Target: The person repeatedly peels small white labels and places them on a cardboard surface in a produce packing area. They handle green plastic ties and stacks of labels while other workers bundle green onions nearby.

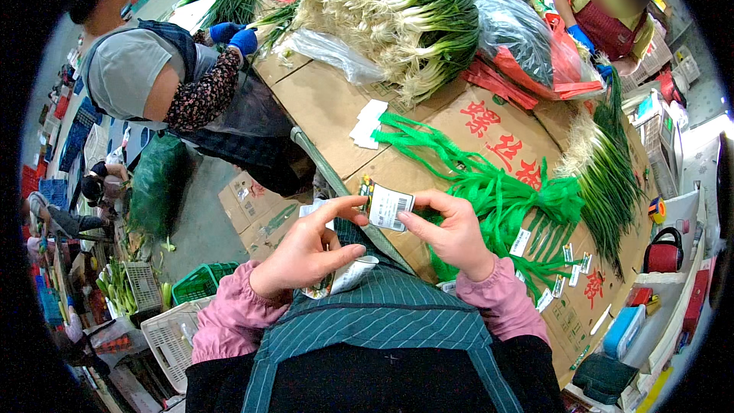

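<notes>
Between thumb and index finger, my right hand (456, 232) pinches a white barcode label (391, 206) by its right edge. My left hand (315, 244) has its index fingertip at the label's left side, thumb spread apart; whether it grips the label cannot be told. Green mesh net bags (487, 180) lie gathered on the cardboard-covered table (321, 89) beyond my right hand. Several small tags (520, 242) are attached to or lying on the nets. Rolled label sheets (347, 275) show below my left hand, against my striped apron (373, 321).
A large heap of spring onions (395, 17) covers the far table, with a smaller bunch (602, 183) at right. A co-worker (166, 80) in blue gloves stands at left; another person (608, 17) is at far right. A tape measure (657, 210) and blue box (624, 332) lie along the right edge.
</notes>
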Action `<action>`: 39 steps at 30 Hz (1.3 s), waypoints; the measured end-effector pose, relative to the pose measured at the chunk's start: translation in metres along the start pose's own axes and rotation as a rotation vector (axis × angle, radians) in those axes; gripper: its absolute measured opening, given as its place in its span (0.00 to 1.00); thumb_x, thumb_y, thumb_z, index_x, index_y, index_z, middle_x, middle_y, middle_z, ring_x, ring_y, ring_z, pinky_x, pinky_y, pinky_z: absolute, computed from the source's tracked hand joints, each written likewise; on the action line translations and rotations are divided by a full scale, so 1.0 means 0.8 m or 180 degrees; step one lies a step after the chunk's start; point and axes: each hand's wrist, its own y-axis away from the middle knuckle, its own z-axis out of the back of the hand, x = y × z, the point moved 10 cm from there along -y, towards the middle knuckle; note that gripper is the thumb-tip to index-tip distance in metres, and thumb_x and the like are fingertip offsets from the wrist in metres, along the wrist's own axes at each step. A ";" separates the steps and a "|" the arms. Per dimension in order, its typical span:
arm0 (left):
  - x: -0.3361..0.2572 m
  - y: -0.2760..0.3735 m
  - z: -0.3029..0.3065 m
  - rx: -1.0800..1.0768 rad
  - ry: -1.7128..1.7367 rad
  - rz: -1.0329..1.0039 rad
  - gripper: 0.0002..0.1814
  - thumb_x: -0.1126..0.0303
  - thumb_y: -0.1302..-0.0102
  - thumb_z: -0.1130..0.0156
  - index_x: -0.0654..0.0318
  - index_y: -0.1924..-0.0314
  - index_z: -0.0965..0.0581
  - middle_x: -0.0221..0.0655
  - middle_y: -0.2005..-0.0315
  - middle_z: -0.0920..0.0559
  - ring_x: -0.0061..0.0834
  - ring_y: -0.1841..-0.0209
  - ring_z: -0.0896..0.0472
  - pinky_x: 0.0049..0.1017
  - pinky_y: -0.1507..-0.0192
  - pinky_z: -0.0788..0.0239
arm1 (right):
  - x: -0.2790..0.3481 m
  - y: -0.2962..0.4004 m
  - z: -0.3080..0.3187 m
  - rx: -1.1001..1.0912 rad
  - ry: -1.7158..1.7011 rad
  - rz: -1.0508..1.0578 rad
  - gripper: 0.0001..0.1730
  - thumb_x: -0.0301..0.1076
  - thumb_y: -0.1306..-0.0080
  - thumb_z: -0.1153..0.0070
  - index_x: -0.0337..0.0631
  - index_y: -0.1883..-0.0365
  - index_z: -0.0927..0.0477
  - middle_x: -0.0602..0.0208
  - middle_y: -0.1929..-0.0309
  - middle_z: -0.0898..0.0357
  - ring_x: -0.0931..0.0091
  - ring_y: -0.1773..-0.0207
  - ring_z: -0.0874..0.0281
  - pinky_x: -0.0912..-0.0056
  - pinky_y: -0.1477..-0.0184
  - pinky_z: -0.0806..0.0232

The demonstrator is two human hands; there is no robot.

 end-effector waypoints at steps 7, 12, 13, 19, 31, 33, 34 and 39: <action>-0.008 -0.007 -0.010 0.0151 -0.0260 -0.0247 0.31 0.77 0.42 0.39 0.65 0.37 0.36 0.34 0.51 0.23 0.08 0.76 0.29 0.14 0.77 0.37 | 0.000 0.000 -0.012 0.0372 -0.0346 -0.0136 0.11 0.27 0.42 0.39 0.32 0.61 0.20 0.68 0.66 0.19 0.82 0.62 0.25 0.78 0.58 0.32; 0.006 -0.014 -0.019 0.0415 -0.0160 0.0092 0.25 0.71 0.39 0.39 0.68 0.42 0.31 0.33 0.61 0.20 0.12 0.76 0.29 0.16 0.76 0.36 | -0.008 0.004 -0.017 0.0699 -0.0414 -0.0544 0.11 0.27 0.41 0.42 0.31 0.61 0.21 0.65 0.65 0.19 0.81 0.60 0.25 0.77 0.56 0.32; 0.008 -0.014 -0.022 0.0491 -0.0132 0.0204 0.23 0.71 0.39 0.39 0.69 0.44 0.30 0.32 0.63 0.19 0.12 0.76 0.29 0.16 0.76 0.36 | -0.007 0.003 -0.016 0.0669 -0.0348 -0.0469 0.11 0.27 0.41 0.41 0.31 0.61 0.20 0.66 0.65 0.19 0.81 0.61 0.25 0.77 0.57 0.33; 0.022 -0.021 -0.030 0.0318 0.0336 0.0177 0.14 0.70 0.34 0.43 0.72 0.53 0.24 0.25 0.74 0.21 0.09 0.75 0.30 0.16 0.77 0.39 | -0.010 0.002 -0.018 0.0634 -0.0168 -0.0348 0.11 0.28 0.41 0.39 0.31 0.62 0.20 0.68 0.67 0.20 0.83 0.64 0.25 0.78 0.60 0.32; 0.057 -0.032 -0.019 0.0152 0.0425 0.0391 0.13 0.67 0.33 0.44 0.72 0.66 0.21 0.19 0.80 0.25 0.08 0.78 0.34 0.17 0.79 0.42 | -0.024 0.003 -0.019 0.0207 -0.0251 -0.0334 0.19 0.28 0.43 0.37 0.34 0.56 0.30 0.68 0.73 0.25 0.83 0.68 0.27 0.79 0.67 0.34; 0.058 -0.034 -0.018 0.0171 0.0426 0.0438 0.13 0.67 0.33 0.44 0.72 0.67 0.21 0.19 0.81 0.25 0.08 0.78 0.34 0.17 0.79 0.42 | -0.033 0.002 -0.024 0.0324 -0.0477 -0.0449 0.21 0.25 0.43 0.38 0.34 0.53 0.30 0.71 0.73 0.26 0.84 0.69 0.28 0.82 0.69 0.36; 0.055 -0.034 -0.018 0.0194 0.0414 0.0488 0.13 0.67 0.34 0.43 0.71 0.68 0.21 0.19 0.81 0.25 0.08 0.78 0.34 0.17 0.80 0.43 | -0.037 0.001 -0.027 0.0382 -0.0589 -0.0506 0.22 0.23 0.43 0.38 0.34 0.51 0.30 0.73 0.73 0.26 0.85 0.69 0.29 0.83 0.70 0.37; 0.062 -0.035 -0.029 0.0346 0.0417 0.0505 0.12 0.67 0.36 0.41 0.70 0.70 0.20 0.19 0.82 0.25 0.08 0.79 0.34 0.16 0.81 0.43 | -0.057 -0.004 -0.041 0.0423 -0.0577 -0.0547 0.12 0.29 0.41 0.38 0.33 0.61 0.21 0.75 0.74 0.25 0.86 0.71 0.30 0.82 0.72 0.38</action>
